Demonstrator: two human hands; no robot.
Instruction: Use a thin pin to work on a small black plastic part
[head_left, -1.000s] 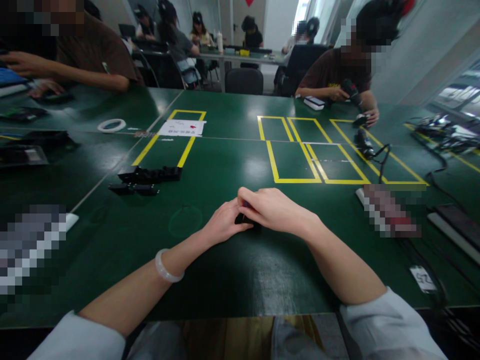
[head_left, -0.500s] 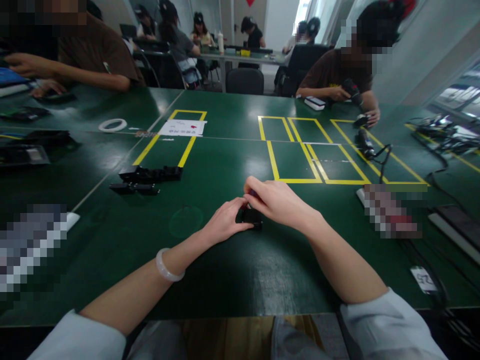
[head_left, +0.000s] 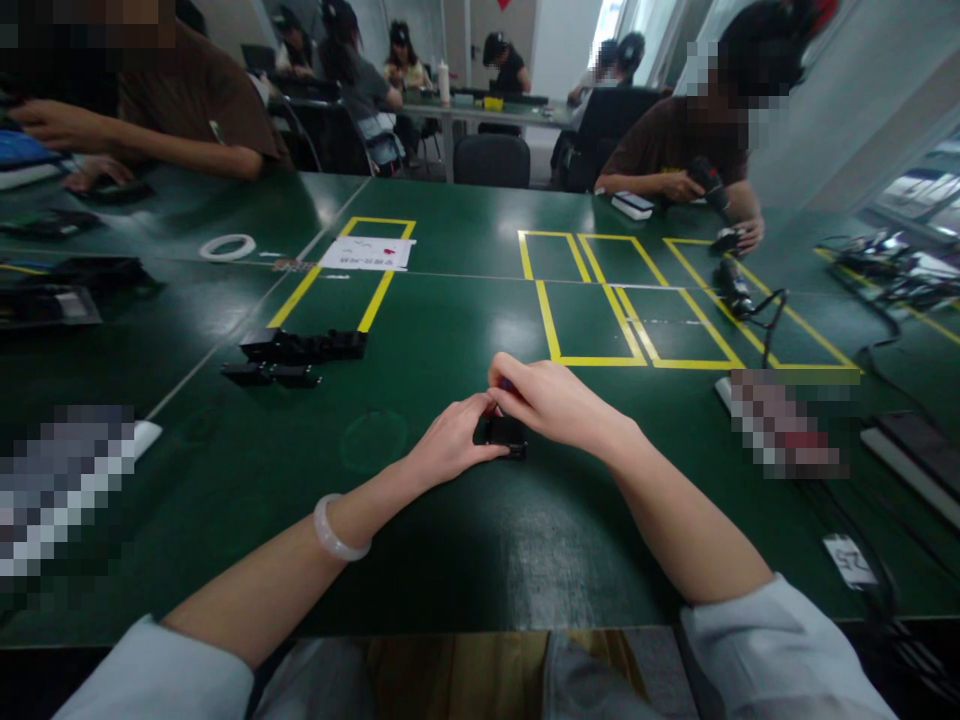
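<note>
My left hand (head_left: 452, 440) grips a small black part (head_left: 507, 434) on the green table (head_left: 450, 560), thumb at its near edge and fingertips at its far left side. Above the part, my right hand (head_left: 551, 400) is closed around a small dark tool (head_left: 505, 385), most of it hidden by the fingers. The fingertips of both hands meet at the tool's lower end. Further left lie several black parts (head_left: 304, 346) in a row, with smaller black pieces (head_left: 271, 375) in front of them.
Yellow tape rectangles (head_left: 600, 361) mark the table. A paper label (head_left: 367, 253) and a white ring (head_left: 227, 248) lie at the back left. Blurred devices sit at both sides, with cables (head_left: 885, 560) at the right. Across the table, a person's hand holds a power tool (head_left: 707, 183).
The view has shifted very slightly. Both my hands keep the same hold on the black part and the tool.
</note>
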